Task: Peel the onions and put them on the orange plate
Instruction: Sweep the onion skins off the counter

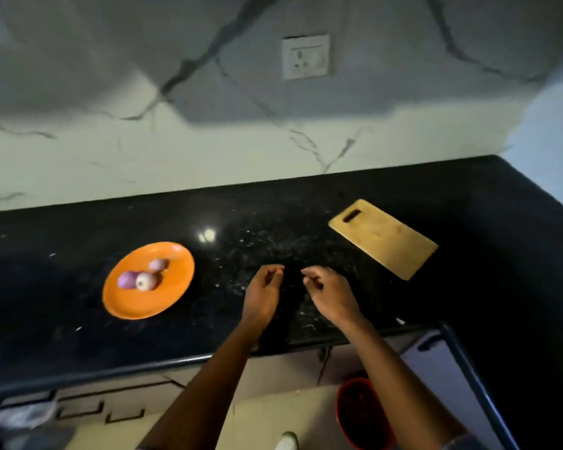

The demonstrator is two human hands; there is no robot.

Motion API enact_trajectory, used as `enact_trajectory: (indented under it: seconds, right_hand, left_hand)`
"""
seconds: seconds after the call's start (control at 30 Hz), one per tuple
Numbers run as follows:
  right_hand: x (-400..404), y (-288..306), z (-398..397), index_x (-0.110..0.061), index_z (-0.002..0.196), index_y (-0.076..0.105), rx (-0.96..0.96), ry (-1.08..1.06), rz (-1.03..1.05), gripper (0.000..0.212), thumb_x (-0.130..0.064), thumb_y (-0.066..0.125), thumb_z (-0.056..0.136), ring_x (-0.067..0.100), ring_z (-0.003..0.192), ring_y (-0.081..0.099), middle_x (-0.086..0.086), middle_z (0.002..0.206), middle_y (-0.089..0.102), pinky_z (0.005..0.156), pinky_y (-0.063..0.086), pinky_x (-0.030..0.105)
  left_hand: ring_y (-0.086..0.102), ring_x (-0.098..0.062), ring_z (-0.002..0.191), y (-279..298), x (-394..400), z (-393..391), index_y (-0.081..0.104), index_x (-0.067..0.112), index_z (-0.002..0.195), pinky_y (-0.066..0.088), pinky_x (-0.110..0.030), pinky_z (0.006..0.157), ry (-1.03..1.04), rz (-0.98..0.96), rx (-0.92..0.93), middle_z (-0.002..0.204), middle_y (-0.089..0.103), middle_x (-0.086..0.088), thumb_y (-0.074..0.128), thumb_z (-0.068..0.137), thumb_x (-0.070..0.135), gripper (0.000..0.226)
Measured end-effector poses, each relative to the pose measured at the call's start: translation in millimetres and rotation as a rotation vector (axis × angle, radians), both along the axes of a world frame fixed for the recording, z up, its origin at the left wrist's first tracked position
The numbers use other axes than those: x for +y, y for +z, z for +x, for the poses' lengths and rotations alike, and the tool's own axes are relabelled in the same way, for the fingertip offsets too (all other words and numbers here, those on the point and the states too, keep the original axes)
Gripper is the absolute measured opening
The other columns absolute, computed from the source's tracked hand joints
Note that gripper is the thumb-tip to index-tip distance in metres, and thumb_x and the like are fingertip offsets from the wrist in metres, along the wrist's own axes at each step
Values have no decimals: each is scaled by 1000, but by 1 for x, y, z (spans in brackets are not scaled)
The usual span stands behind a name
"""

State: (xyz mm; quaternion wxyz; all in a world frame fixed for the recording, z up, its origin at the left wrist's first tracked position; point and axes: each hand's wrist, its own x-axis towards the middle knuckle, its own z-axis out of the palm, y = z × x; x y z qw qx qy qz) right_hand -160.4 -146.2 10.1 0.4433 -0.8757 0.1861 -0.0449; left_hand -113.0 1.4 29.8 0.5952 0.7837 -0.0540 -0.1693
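From the head view, we take the orange plate point(124, 303) as our landmark on the black desk point(62, 287). Three peeled onions point(142, 277) lie on it, toward its far half: two touching each other, the third just behind them.

To the right of the plate, well apart from it, our left hand point(262, 295) and right hand point(333, 295) hover over the desk, close together but not touching. The fingers point(275, 271) of both hands are loosely curled with the tips drawn toward each other. We cannot tell whether a scrap of skin sits between them, as the picture is blurred, and no onion shows in either hand.

Farther right of the plate lies a wooden cutting board point(384, 238), bare. Below the desk edge, on the floor, stands a red bin point(355, 414).

We judge that peeling is finished or nearly so. To close the step well, we should gather the loose flecks of skin on the desk between the hands, sweep them toward the edge above the bin, and check that no unpeeled onion is left outside the plate.
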Motion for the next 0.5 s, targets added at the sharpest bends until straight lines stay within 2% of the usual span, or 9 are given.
enact_trajectory:
  seconds: [0.13,0.2,0.27,0.3,0.4,0.5]
  right_hand:
    - [24,-29,31,-22,135,62,44,156,-158,36,-23,60,99,19,131,53,0,141,56,109,42,30]
    - [34,-48,37,-27,146,52,88,255,-293,44,-32,53,103,17,144,39,-5,155,43,116,33,31]
    - [39,-66,35,-31,151,43,125,354,-460,47,-39,45,105,19,151,27,-8,161,33,120,26,33]
    - [39,-73,32,-33,150,44,129,381,-542,47,-42,42,104,20,150,29,-9,161,34,119,27,34]
    - [33,-86,17,-35,134,64,101,342,-616,47,-48,38,97,22,133,55,-8,144,58,104,47,36]
    - [16,-85,3,-33,118,73,10,245,-661,34,-40,49,95,18,120,63,-8,126,68,97,52,34]
  left_hand:
    - [60,-4,94,-11,32,26,65,20,118,42,-7,73,121,83,1,108,68,6,51,104,22,20]
    - [58,0,91,-16,43,34,65,19,119,39,-3,67,138,102,11,106,66,8,52,104,22,21]
    - [57,1,90,-24,46,37,66,20,119,38,-5,69,142,115,24,106,65,9,52,104,23,21]
    - [58,0,92,-28,45,39,66,21,119,40,-9,72,137,114,32,106,65,9,52,104,23,21]
    - [60,0,96,-42,32,36,66,26,116,43,-18,80,95,92,63,106,67,11,52,104,25,19]
    - [61,2,96,-54,5,29,66,31,110,44,-16,80,14,81,82,101,66,17,52,104,25,16]
